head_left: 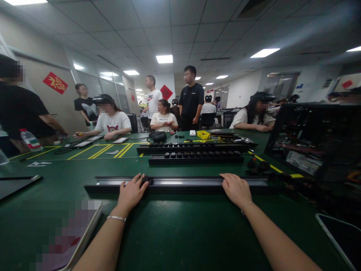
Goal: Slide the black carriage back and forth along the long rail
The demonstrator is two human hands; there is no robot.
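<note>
Two hands, both mine, rest on a long black rail (183, 184) with a shiny metal channel that lies crosswise on the green table (180, 229) just in front of me. My left hand (131, 194) lies over the rail toward its left end, fingers curled around a small black part seated in the channel; my right hand (236, 188) sits palm down farther right, fingers draped over the near edge, pressing rather than clamped. To do this well, I judge the right hand should keep the rail pinned flat while the left works the small part squarely, since a long rail could pivot on the smooth mat. Beyond it lie two black strips (194, 152) studded with knobs, parallel and apart from my rail, and a small yellow box (203, 134) farther back. An open black frame full of wiring (313, 139) stands at the right. Yellow tape lines cross the table. Several people sit or stand along the far side under bright ceiling panels; a water bottle (30, 140) stands at far left.
</note>
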